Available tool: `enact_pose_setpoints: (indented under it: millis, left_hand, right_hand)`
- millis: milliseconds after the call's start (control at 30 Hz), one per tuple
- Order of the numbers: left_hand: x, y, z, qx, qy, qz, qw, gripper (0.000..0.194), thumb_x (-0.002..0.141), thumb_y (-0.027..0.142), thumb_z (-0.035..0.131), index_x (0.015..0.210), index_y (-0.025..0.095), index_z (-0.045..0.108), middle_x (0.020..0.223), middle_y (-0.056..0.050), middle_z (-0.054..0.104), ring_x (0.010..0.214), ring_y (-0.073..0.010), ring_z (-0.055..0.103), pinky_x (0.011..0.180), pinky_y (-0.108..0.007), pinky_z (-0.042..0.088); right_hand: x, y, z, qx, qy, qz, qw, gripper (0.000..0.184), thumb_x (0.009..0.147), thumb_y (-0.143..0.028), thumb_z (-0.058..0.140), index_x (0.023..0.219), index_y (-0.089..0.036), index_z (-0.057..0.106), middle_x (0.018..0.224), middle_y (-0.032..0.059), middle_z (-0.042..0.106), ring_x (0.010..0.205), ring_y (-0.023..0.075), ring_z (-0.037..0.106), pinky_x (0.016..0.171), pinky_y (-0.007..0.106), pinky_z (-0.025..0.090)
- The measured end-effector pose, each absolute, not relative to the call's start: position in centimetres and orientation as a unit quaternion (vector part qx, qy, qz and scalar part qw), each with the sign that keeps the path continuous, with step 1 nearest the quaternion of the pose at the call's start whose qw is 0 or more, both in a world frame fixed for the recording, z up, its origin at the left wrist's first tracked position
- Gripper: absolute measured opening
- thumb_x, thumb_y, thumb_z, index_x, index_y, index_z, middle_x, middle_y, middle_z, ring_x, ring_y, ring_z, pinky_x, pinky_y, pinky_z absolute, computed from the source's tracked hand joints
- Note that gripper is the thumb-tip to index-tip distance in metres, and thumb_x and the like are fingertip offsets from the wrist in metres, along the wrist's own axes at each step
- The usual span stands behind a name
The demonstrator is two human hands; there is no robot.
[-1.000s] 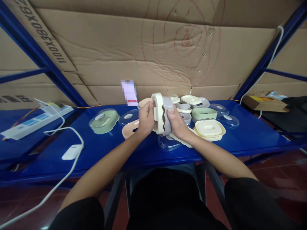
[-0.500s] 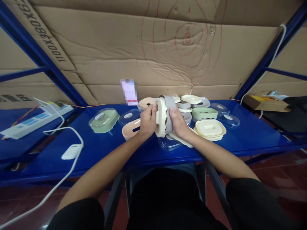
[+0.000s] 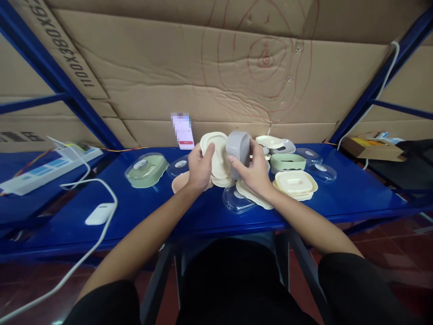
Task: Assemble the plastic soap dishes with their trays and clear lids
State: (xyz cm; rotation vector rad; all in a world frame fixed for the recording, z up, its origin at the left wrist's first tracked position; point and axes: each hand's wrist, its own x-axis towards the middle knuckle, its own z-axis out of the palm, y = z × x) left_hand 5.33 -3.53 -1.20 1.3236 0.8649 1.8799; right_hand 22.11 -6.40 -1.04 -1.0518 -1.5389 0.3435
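My left hand (image 3: 202, 166) grips a cream wavy-edged plastic tray (image 3: 220, 155), its thumb over the broad face. In my right hand (image 3: 253, 167) is a grey oval plastic dish (image 3: 237, 151), standing on its side close beside the tray. Whether the two pieces touch is hard to tell. Beneath the hands lie a peach dish (image 3: 180, 181), a clear plastic lid (image 3: 236, 201) and a cream wavy piece (image 3: 255, 195). Right of them are a stack of cream trays (image 3: 296, 183) and a green dish (image 3: 288, 161).
A green dish with a clear lid (image 3: 147, 170) sits on the blue table (image 3: 142, 214) at left. Further left are a white cable (image 3: 110, 198), a white charging case (image 3: 100, 214) and a power strip (image 3: 54, 169). A phone (image 3: 182, 131) leans against the cardboard (image 3: 142, 104).
The cream tray and grey dish, together before, now show as separate pieces. My left hand has moved slightly left and turned the tray's broad face toward me.
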Motion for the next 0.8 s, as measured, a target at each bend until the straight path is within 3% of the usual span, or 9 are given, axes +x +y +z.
enact_pose_setpoints:
  millis: [100, 233, 533, 800]
  left_hand:
    - [6.5, -5.0, -0.9, 0.547, 0.322, 0.698, 0.331, 0.05, 0.09, 0.071, 0.075, 0.093, 0.021, 0.071, 0.09, -0.004, 0.07, 0.083, -0.0174, 0.063, 0.076, -0.03, 0.053]
    - [7.5, -6.8, -0.3, 0.583, 0.306, 0.704, 0.268, 0.06, 0.092, 0.079, 0.065, 0.076, 0.022, 0.057, 0.077, 0.0, 0.057, 0.072, -0.0152, 0.052, 0.067, -0.028, 0.049]
    - [6.7, -7.1, 0.1, 0.66, 0.26, 0.666, 0.232, 0.043, 0.102, 0.065, 0.062, 0.088, 0.025, 0.059, 0.105, -0.007, 0.066, 0.105, -0.0228, 0.064, 0.097, -0.038, 0.052]
    - [6.1, -7.2, 0.2, 0.71, 0.27, 0.631, 0.157, 0.039, 0.106, 0.055, 0.059, 0.083, 0.024, 0.057, 0.089, -0.004, 0.058, 0.086, -0.0209, 0.057, 0.08, -0.035, 0.05]
  right_hand:
    - [21.5, -6.6, -1.1, -0.457, -0.665, 0.14, 0.574, 0.089, 0.085, -0.076, 0.074, 0.15, -0.018, 0.054, 0.135, 0.0201, 0.062, 0.128, 0.0374, 0.06, 0.112, 0.06, 0.051]
    - [21.3, -6.9, -1.0, -0.44, -0.669, 0.155, 0.578, 0.086, 0.091, -0.077, 0.067, 0.153, -0.02, 0.053, 0.139, 0.0197, 0.061, 0.13, 0.0362, 0.059, 0.115, 0.058, 0.049]
    - [22.1, -6.8, -1.0, -0.41, -0.67, 0.197, 0.587, 0.082, 0.097, -0.081, 0.054, 0.158, -0.026, 0.049, 0.145, 0.0168, 0.062, 0.137, 0.0364, 0.056, 0.116, 0.059, 0.048]
    - [22.4, -6.4, -0.7, -0.404, -0.685, 0.213, 0.568, 0.088, 0.091, -0.081, 0.065, 0.158, -0.027, 0.049, 0.152, 0.0168, 0.06, 0.143, 0.0379, 0.054, 0.114, 0.059, 0.051]
